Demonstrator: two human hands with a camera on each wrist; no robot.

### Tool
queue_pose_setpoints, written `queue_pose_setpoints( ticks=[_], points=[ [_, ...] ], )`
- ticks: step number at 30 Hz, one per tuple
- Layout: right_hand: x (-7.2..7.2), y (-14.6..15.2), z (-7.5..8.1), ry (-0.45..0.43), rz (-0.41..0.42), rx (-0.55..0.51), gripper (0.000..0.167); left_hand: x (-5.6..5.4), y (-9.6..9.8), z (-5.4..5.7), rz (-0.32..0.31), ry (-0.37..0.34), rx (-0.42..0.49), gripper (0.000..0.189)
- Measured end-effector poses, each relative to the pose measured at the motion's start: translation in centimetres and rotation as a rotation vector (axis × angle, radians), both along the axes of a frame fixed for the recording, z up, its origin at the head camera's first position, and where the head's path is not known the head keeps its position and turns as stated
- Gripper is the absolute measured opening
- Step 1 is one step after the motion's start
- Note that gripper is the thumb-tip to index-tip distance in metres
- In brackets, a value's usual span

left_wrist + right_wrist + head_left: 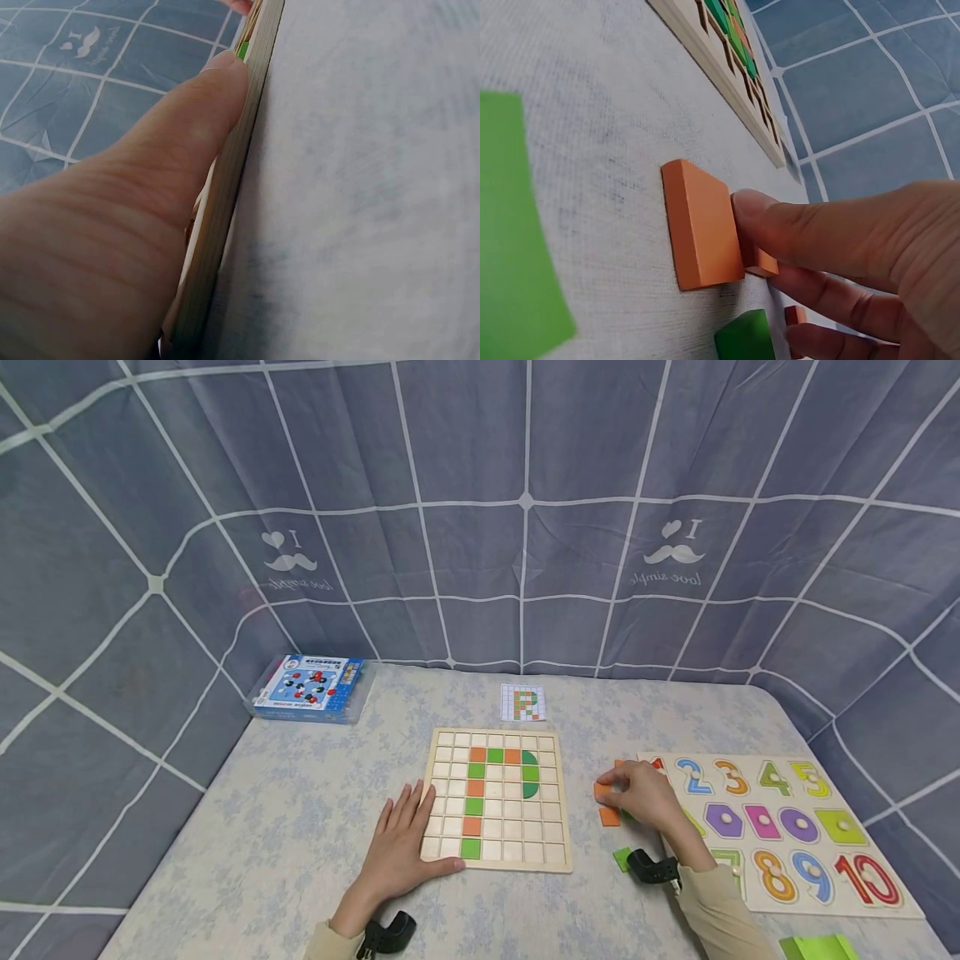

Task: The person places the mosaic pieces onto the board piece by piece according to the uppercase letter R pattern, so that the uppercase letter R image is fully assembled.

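Orange tile (pixel 760 261): right of the board (pixel 510 829), just beside a second orange tile (pixel 714 232). Right grip (pixel 643 793) pinches it, thumb opposing fingers. Judged light, stiff, fairly smooth, hard to break; best held by opposite edges, underside free. Left grip (pixel 401 839): fingers extended at the board's left side, thumb on its near rim. Thumb hides most of the pinched tile; contact with the surface (pixel 300 827) unclear. Dark green piece (pixel 746 337) cut off in right wrist view.
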State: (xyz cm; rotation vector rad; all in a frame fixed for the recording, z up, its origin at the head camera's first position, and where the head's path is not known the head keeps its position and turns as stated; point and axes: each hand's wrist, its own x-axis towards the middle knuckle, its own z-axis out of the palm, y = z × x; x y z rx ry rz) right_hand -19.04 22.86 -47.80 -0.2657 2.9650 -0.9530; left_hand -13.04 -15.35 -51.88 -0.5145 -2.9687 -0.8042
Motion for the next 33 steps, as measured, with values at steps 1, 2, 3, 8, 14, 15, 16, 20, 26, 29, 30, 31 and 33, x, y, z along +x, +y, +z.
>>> queue_pose_setpoints(
  ticks=[1, 2, 3, 8, 14, 15, 16, 20, 26, 29, 30, 31, 33],
  points=[
    [0.0, 0.0, 0.0, 0.002, 0.000, 0.000, 0.014, 0.0, 0.0, 0.0, 0.000, -0.002, 0.001, 0.112],
    [-0.1, 0.0, 0.0, 0.002, 0.000, 0.004, 0.014, 0.0, 0.0, 0.0, 0.001, -0.002, 0.002, 0.112],
    [-0.2, 0.0, 0.0, 0.003, 0.003, 0.008, 0.013, 0.0, 0.0, 0.0, 0.001, -0.002, 0.003, 0.112],
    [-0.4, -0.3, -0.1, -0.013, -0.007, -0.017, 0.016, 0.0, 0.0, 0.0, 0.001, -0.004, 0.006, 0.112],
    [-0.4, -1.5, -0.1, 0.035, -0.032, -0.067, 0.018, 0.0, 0.0, 0.0, -0.002, -0.006, 0.006, 0.112],
    [-0.5, -1.8, -0.1, 0.042, -0.032, -0.081, 0.018, 0.0, 0.0, 0.0, -0.002, -0.006, 0.005, 0.112],
    [-0.6, -2.1, 0.0, 0.045, -0.026, -0.100, 0.018, 0.0, 0.0, 0.0, -0.002, -0.007, 0.005, 0.112],
    [-1.0, -3.6, 0.0, 0.037, 0.014, -0.186, 0.021, 0.0, 0.0, 0.0, -0.001, -0.002, 0.002, 0.112],
    [-1.6, -6.6, 0.2, 0.024, 0.107, -0.264, 0.020, 0.0, -0.1, 0.0, 0.001, -0.006, 0.003, 0.112],
    [-1.7, -8.0, 0.1, 0.014, 0.154, -0.257, 0.017, 0.0, -0.1, 0.0, 0.001, -0.008, 0.002, 0.111],
    [-1.7, -8.5, 0.0, 0.016, 0.166, -0.247, 0.017, 0.0, 0.0, 0.0, 0.000, -0.009, 0.001, 0.111],
    [-1.7, -8.9, -0.1, 0.016, 0.174, -0.241, 0.016, 0.0, 0.0, 0.0, 0.000, -0.010, -0.001, 0.111],
    [-1.7, -9.6, -0.2, 0.016, 0.185, -0.224, 0.015, 0.0, 0.0, 0.0, 0.000, -0.010, -0.002, 0.111]
  ],
)
